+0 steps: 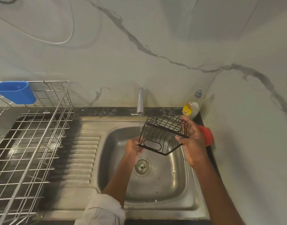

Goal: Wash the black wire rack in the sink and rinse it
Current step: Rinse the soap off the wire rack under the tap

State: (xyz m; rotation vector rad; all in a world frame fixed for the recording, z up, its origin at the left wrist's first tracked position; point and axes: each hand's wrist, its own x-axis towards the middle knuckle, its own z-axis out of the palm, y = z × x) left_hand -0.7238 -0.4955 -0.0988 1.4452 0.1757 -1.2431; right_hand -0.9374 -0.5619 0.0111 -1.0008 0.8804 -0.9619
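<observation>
A black wire rack (162, 135) hangs tilted above the steel sink (165, 181), just right of the tap (140, 101). A thin stream of water falls from the tap past the rack's left edge. My left hand (134, 147) grips the rack's lower left corner. My right hand (192, 140) holds its right side, fingers curled round the wires. The drain (142, 166) lies below the rack.
A large metal dish rack (30, 143) with a blue plastic cup (16, 92) stands on the counter at left. A ribbed drainboard (81, 158) lies beside the basin. A dish soap bottle (192, 106) and a red object (206, 135) sit at the back right corner.
</observation>
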